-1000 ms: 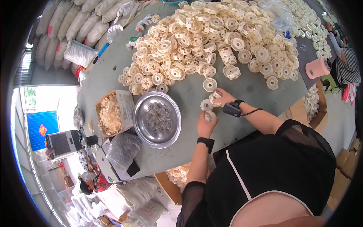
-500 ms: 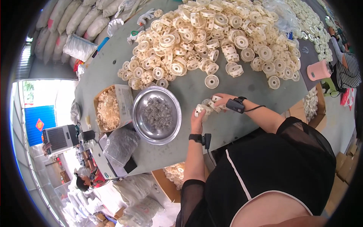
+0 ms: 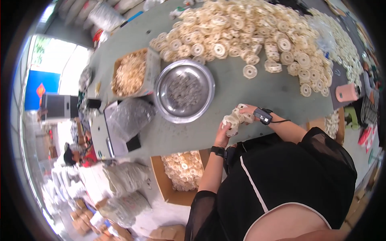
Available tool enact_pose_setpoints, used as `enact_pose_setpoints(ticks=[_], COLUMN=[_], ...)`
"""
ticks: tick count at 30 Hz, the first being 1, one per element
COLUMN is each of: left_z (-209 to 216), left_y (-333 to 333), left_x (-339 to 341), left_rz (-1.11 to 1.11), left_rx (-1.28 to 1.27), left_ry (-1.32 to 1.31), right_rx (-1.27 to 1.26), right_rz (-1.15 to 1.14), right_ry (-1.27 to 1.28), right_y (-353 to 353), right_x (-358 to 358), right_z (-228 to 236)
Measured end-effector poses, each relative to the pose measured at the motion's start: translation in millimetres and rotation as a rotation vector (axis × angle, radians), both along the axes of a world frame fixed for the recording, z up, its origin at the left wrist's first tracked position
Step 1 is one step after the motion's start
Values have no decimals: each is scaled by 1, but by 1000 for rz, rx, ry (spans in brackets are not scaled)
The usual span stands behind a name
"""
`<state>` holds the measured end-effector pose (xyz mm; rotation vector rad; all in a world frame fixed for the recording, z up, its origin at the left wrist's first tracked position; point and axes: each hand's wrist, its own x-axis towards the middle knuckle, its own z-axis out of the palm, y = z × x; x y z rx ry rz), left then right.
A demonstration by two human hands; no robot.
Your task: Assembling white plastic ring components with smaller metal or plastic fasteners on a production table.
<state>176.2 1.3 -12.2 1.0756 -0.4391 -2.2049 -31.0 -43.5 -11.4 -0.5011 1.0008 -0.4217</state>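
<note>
A short row of cream plastic wheel-shaped parts [image 3: 234, 119] is held between my two hands above the near edge of the table. My left hand [image 3: 222, 137] is closed around the near-left end of the row. At the other end, my right hand [image 3: 250, 110] grips the parts with its fingers partly hidden behind them. A big heap of the same cream wheels [image 3: 241, 30] covers the far side of the table. One loose wheel [image 3: 249, 71] lies at the front of the heap. Left of my hands stands a shiny metal bowl [image 3: 205, 108] with small grey metal pieces inside.
A carton [image 3: 151, 72] of small cream parts stands beside the bowl, with a clear plastic bag [image 3: 132, 116] in front of it. Below the table edge is an open cardboard box [image 3: 161, 180] of cream parts. A pink container [image 3: 346, 92] is at the right. Other people are further off.
The view has swung left and down, so the table things appear higher and further right. My hands, still holding the row of wheels, have come nearer the table's front edge.
</note>
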Motion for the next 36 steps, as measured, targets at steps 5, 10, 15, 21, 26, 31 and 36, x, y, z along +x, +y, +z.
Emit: enact_pose_setpoints(ticks=[5, 10, 15, 21, 26, 31, 36], left_z=[3, 27, 27, -46, -54, -28, -19], left_y=[75, 162, 217, 248, 203, 140, 64], left_x=[84, 180, 247, 271, 200, 115, 15], left_rz=[182, 402, 1068, 1120, 742, 457, 247], left_rx=[-133, -115, 102, 517, 237, -118, -284], left_ry=[11, -99, -270, -787, -796, -729, -670], right_rx=[18, 125, -543, -322, -810, -927, -830], right_rz=[247, 461, 734, 716, 73, -180, -209], right_ry=[-156, -167, -346, 82, 854, 1250, 1122], right_y=[30, 70, 103, 83, 36, -14, -10], right_x=[83, 206, 272, 230, 125, 19, -51], right_z=[5, 26, 11, 30, -7, 5, -3])
